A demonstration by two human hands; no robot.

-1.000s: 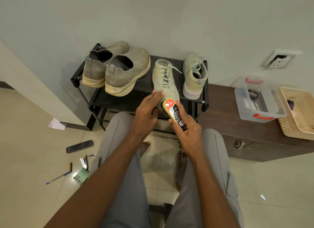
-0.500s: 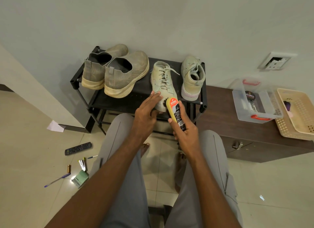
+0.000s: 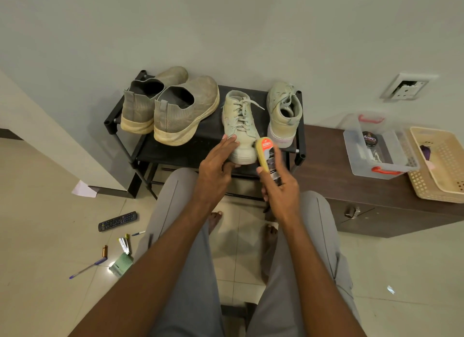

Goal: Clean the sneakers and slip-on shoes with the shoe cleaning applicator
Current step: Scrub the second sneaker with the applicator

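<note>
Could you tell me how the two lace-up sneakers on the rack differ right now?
The near sneaker points its toe toward the person; the far sneaker shows its heel. The left hand steadies the near sneaker; the far sneaker stands untouched. Both are pale and laced.

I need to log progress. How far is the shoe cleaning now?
Nothing looks finished. In hand: left hand steadies a sneaker while right hand holds the applicator at its toe. Left: other sneaker and both dirty slip-ons.
</note>
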